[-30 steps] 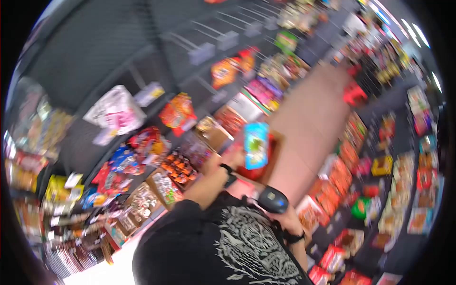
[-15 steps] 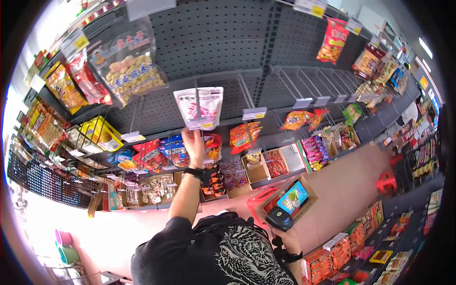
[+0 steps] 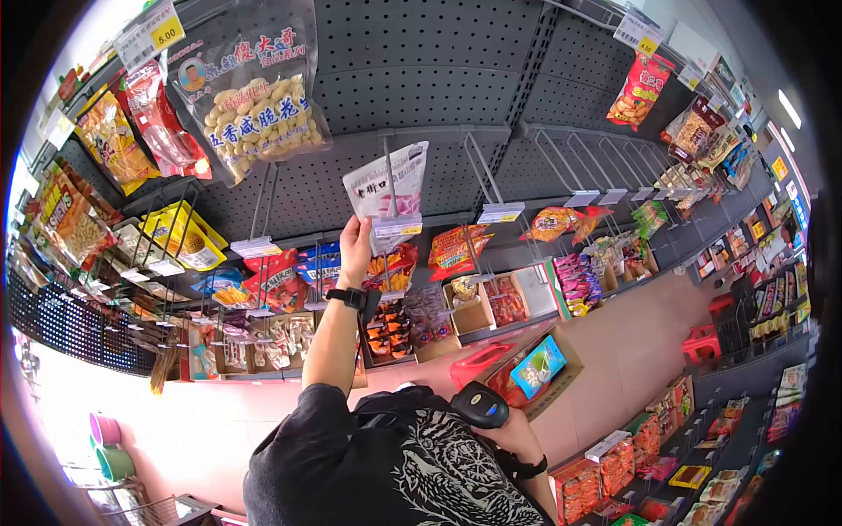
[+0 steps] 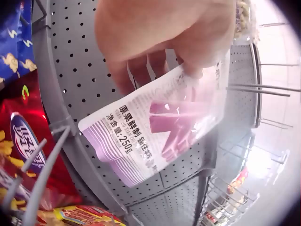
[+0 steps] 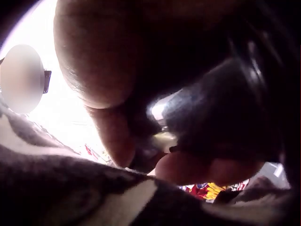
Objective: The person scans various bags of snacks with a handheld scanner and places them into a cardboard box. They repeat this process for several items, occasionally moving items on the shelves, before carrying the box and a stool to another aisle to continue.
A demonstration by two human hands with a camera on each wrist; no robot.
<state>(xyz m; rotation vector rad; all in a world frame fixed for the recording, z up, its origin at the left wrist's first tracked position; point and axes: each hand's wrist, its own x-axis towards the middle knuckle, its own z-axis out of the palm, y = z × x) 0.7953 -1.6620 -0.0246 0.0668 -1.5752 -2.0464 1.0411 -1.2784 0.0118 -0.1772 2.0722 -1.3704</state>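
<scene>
A white and pink pouch (image 3: 393,186) hangs at a shelf hook, tilted, behind a price tag. My left hand (image 3: 354,256) pinches its lower left edge. In the left wrist view the thumb and fingers of the left hand (image 4: 164,42) hold the edge of the pouch (image 4: 155,122), which shows 250g. My right hand (image 3: 516,435) grips a black handheld scanner (image 3: 481,405) in front of the shirt. The right wrist view is dark, with the curled fingers of the right hand (image 5: 113,94) around the dark scanner handle (image 5: 207,108).
A large peanut bag (image 3: 263,118) hangs left of the pouch, and empty hooks stick out to the right. Snack bags and boxes line the lower shelf. A cardboard box (image 3: 568,375) with a blue packet (image 3: 538,366) stands on a red stool (image 3: 478,364). Another shelf is at the right.
The left hand has gone from near the box to the hanging pouch and now grips its edge, tilting it. The right hand with the scanner has shifted left, nearer the body.
</scene>
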